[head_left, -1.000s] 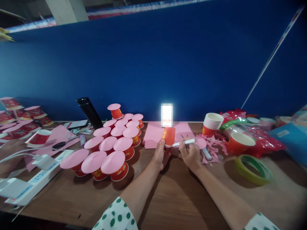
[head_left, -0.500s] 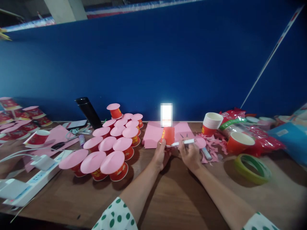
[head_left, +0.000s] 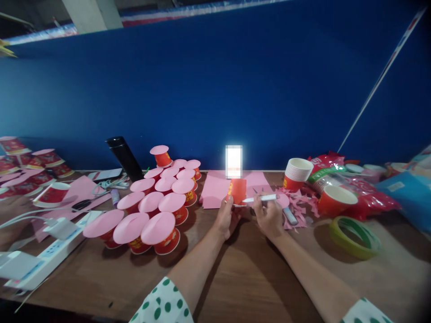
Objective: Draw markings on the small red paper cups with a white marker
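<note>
A red paper cup (head_left: 239, 190) with yellow lettering is held by my left hand (head_left: 226, 218), its fingers wrapped round the cup's lower left side. My right hand (head_left: 268, 214) grips a slim white pen (head_left: 264, 198) that lies across its fingers. The pen's left end is by the cup's lower right edge; whether it touches cannot be made out. Pink paper sheets (head_left: 212, 190) lie behind my hands, and dark scissor-like points (head_left: 259, 191) show above my right fingers. A blurred bright patch covers the area just above the cup.
Left stand several upturned red cups topped with pink paper discs (head_left: 158, 228), a black bottle (head_left: 124, 157) and a power strip (head_left: 57, 251). To the right are stacked cups (head_left: 298, 172), pink scraps (head_left: 303, 204), a tape roll (head_left: 355, 237) and a red plastic bag (head_left: 370, 193). Another person's hand (head_left: 13, 215) is far left.
My right hand and the pen have shifted slightly to the right. The cup has turned or shifted a little to the right in my left hand.
</note>
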Demonstrator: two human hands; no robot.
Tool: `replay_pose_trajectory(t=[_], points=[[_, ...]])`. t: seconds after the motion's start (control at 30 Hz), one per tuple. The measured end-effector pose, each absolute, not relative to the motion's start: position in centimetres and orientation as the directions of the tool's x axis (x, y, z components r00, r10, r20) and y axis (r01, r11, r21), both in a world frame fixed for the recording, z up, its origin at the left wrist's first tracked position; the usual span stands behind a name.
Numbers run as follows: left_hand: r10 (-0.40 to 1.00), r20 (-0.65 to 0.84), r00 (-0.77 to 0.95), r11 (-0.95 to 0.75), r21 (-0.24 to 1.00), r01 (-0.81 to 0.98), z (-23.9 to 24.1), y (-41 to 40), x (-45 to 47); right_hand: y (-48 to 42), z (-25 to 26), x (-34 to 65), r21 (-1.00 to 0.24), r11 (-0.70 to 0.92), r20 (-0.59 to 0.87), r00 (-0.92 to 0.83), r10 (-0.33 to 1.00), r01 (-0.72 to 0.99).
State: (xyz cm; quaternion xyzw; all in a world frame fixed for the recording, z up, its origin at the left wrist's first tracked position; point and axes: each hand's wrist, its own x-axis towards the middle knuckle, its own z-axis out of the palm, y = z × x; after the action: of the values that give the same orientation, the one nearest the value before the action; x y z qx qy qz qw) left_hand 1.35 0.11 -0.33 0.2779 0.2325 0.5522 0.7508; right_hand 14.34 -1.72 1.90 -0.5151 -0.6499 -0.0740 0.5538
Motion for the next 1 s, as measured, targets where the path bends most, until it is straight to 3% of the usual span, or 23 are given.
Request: replay_pose_trajectory(t=[0.23,1.0], points=[[0.966,-0.024,0.257,0.209,0.656,-0.726,-0.59,0.37,1.36,-2.17,2.38,14.21,-0.512,0.492,0.740,0.071,0.669,0.705],[0.961,-0.014,0.275,0.217,0.653,-0.726,-0.32,0.16,1.27,-1.76,1.80,14.59,-0.497,0.437,0.768,0.146,0.624,0.749]])
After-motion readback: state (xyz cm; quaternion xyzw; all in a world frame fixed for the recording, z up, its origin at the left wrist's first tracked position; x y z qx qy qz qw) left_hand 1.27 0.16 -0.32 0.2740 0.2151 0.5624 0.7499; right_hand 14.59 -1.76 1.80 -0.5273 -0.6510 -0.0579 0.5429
